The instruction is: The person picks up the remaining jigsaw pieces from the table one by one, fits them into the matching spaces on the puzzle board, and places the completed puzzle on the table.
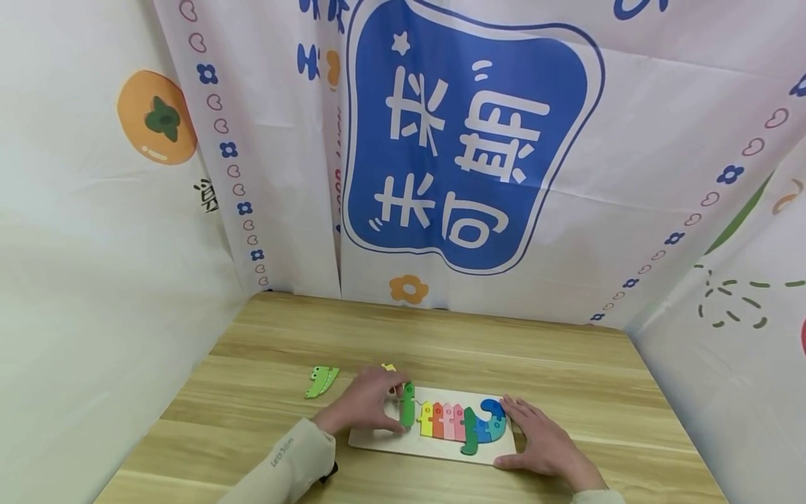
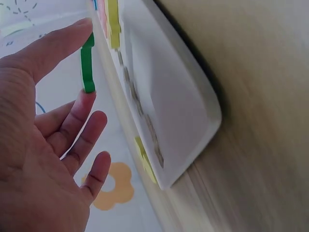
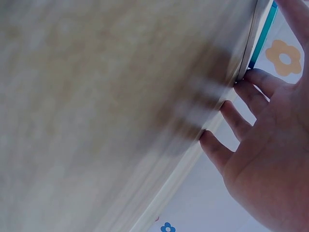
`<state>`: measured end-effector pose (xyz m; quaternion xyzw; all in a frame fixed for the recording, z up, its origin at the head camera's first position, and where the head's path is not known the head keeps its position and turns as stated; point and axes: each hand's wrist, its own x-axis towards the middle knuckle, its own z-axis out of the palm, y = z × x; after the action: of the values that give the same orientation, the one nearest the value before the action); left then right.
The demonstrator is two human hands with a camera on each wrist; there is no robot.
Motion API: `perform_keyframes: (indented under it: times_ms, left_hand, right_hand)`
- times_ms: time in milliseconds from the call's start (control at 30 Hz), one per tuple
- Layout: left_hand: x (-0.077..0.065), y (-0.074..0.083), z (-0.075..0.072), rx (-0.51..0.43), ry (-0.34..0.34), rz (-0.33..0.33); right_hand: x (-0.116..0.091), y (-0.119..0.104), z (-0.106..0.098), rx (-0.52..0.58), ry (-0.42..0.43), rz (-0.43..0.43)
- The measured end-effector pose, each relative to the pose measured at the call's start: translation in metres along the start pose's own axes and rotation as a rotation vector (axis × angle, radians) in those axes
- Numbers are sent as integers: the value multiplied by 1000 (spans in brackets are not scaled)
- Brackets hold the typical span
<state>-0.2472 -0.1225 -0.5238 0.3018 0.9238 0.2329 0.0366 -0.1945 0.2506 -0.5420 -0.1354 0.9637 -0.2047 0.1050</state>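
Note:
My left hand (image 1: pixel 365 402) pinches a green puzzle piece (image 1: pixel 408 406) between thumb and fingertip, over the left part of a pale puzzle board (image 1: pixel 378 439). In the left wrist view this green piece (image 2: pixel 87 65) stands clear of the board. On the board sit yellow (image 1: pixel 427 420), orange (image 1: pixel 438 422) and pink pieces (image 1: pixel 449 423), a dark green leg-shaped piece (image 1: pixel 469 432) and a curled blue tail (image 1: pixel 497 423). My right hand (image 1: pixel 544 441) rests at the board's right end, its fingers fairly straight. The right wrist view shows its fingertips (image 3: pixel 227 105) touching the edge.
A light green crocodile-head piece (image 1: pixel 322 382) lies on the wooden table (image 1: pixel 264 350), left of the board. Behind my left hand a yellow piece (image 1: pixel 389 367) is partly hidden. Printed cloth walls (image 1: pixel 290 231) stand around the table's back and sides.

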Motion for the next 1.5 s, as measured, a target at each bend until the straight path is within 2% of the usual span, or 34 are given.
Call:
perform_keyframes:
  times_ms: [233, 633, 900, 1500]
  left_hand:
    - [-1, 3, 7, -4, -57, 36]
    - [4, 5, 12, -26, -124, 24]
    - [6, 6, 14, 15, -143, 36]
    - [4, 5, 15, -13, -169, 31]
  right_hand:
    - [-1, 0, 0, 5, 0, 3]
    - [-1, 0, 0, -5, 2, 8]
    - [0, 2, 0, -8, 3, 14]
    - [0, 2, 0, -1, 1, 7]
